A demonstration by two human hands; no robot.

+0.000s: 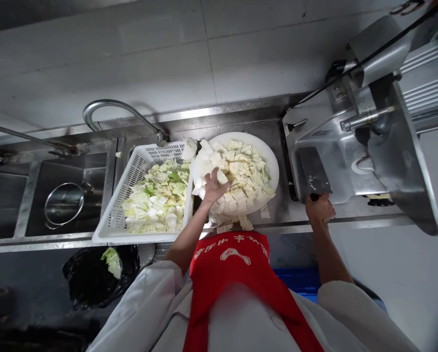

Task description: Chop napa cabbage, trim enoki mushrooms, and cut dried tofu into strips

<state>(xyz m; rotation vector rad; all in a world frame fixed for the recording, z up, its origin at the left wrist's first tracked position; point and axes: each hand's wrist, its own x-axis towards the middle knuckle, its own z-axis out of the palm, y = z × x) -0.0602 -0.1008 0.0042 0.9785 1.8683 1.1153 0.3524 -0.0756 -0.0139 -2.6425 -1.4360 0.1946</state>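
Note:
My left hand (214, 187) rests with its fingers spread on the chopped cabbage (241, 168), which is heaped on a round white cutting board (273, 164). In my right hand (319, 209) is the handle of a cleaver (312, 171); its broad dark blade, with bits of cabbage on it, lies over the tray of the metal slicer at the right. Left of the board stands a white perforated basket (121, 195) holding more cut cabbage (160, 198). Some cabbage pieces (245, 223) have dropped onto the counter at the board's near edge.
A metal slicer (398, 156) with a large upright plate takes up the right side. Faucets (121, 107) arch above the sinks (70, 164) at left, one with a metal pot (64, 204). Below is a black-bagged bin (90, 286) with a cabbage leaf.

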